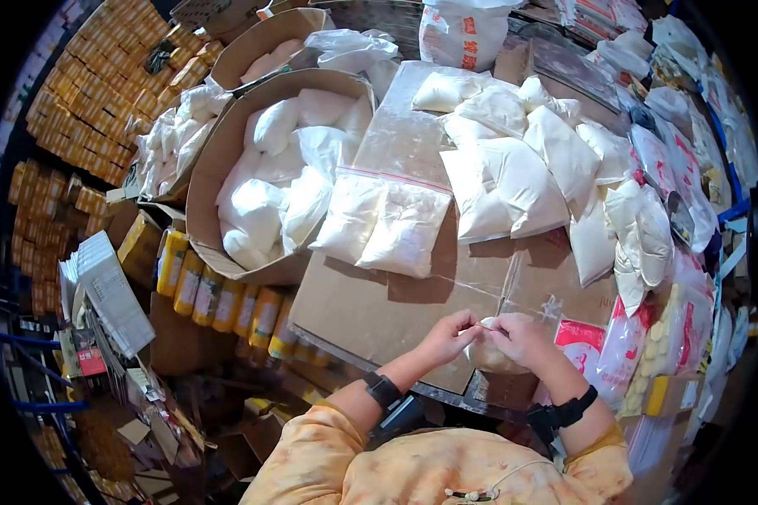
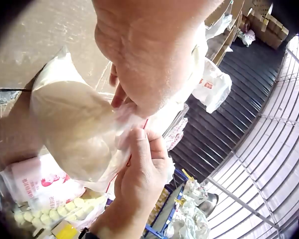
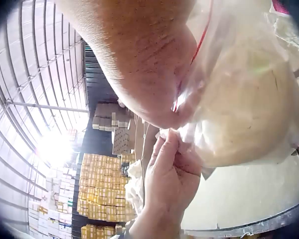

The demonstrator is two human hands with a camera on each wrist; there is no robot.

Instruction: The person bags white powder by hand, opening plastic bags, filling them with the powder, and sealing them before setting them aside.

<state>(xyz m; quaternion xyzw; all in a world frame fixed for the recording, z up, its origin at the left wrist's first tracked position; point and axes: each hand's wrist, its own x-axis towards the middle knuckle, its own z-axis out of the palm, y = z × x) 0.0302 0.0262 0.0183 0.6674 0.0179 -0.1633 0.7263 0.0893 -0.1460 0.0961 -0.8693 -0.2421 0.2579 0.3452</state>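
A clear zip bag of pale cream powder stands at the near edge of the cardboard-covered table, below both hands. My left hand pinches its top edge from one side. Close beside it, my right hand pinches the same edge, fingertips almost meeting. In the left wrist view the bag bulges with powder, and a red zip line runs along its mouth by the fingers. From the right wrist, the zip bag looks full and rounded, its upper plastic slack and creased. The fingertips partly hide the mouth.
Two filled zip bags lie side by side on the cardboard. Behind them is a pile of similar powder bags. A large carton of white bags stands at left. Pink-printed packets sit right of the hands.
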